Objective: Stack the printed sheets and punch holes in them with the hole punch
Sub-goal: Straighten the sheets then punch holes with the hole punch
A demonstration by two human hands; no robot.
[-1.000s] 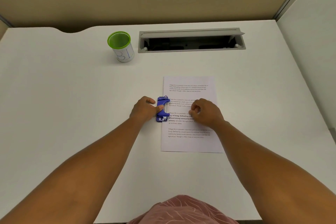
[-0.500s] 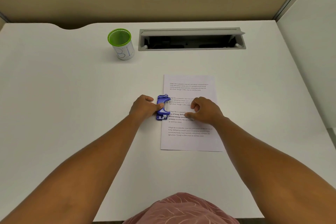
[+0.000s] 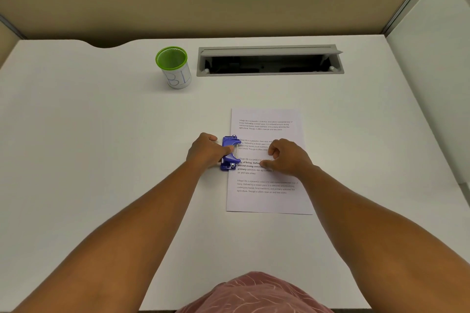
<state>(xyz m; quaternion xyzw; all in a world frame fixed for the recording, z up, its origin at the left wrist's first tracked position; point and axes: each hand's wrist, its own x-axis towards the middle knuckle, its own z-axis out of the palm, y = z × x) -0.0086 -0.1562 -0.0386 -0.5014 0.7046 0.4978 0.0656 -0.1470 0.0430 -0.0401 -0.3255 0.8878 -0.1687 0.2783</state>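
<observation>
- My left hand (image 3: pixel 206 151) grips the blue hole punch (image 3: pixel 230 152) at the sheets' (image 3: pixel 267 185) left edge — its mouth is hidden.
- My right hand (image 3: pixel 287 157), fingers curled, presses the sheets mid-desk (image 3: pixel 101 160) — sheet count unclear.

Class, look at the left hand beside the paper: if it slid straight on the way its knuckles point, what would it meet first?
The left hand points right, and its thumb already touches the blue hole punch, so it would push that first, then the sheets on whose left edge the punch sits.
</observation>
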